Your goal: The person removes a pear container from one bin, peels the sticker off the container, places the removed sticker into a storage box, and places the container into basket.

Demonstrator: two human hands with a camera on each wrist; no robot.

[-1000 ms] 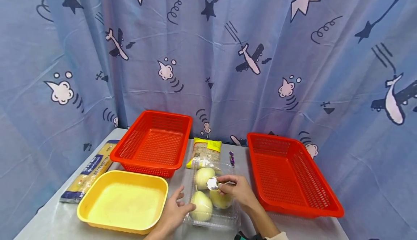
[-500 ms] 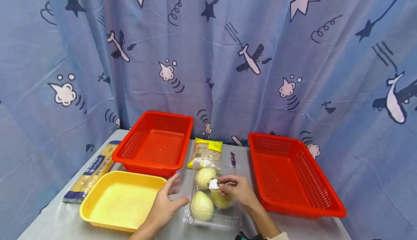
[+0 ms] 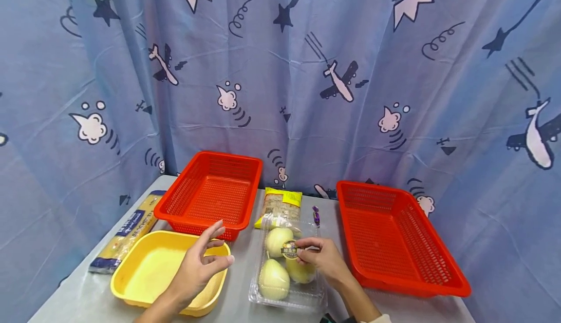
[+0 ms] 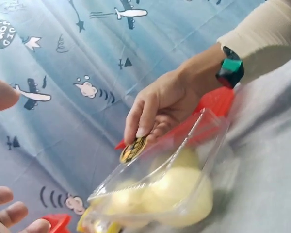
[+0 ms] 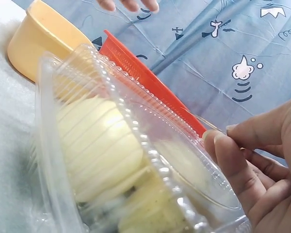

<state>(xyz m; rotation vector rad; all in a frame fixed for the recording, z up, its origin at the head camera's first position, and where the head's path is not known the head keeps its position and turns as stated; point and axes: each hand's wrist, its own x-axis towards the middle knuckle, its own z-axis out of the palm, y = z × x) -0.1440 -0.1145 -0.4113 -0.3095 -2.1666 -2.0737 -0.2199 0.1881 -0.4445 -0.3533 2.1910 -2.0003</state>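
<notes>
With the clear clamshell of pears [image 3: 287, 269] resting unsteadied on the desk [image 3: 238, 308] between yellow tray [image 3: 144, 289] and right red basket [image 3: 394, 245], its round sticker [image 3: 289, 252] is pinched by the right hand [image 3: 322, 259] while the left hand [image 3: 197, 269] is held open above the tray, so the light box could be dragged or tipped by the pull.

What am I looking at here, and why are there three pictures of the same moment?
No machine: a person wears three cameras, one on the head, one on each wrist. The head view shows a grey table with two red baskets, a yellow tray, a pasta packet, a snack bag and a clear box of pears. The right hand pinches a round sticker at the box lid; the left wrist view shows this close up. The left hand hovers over the tray, holding nothing.
</notes>
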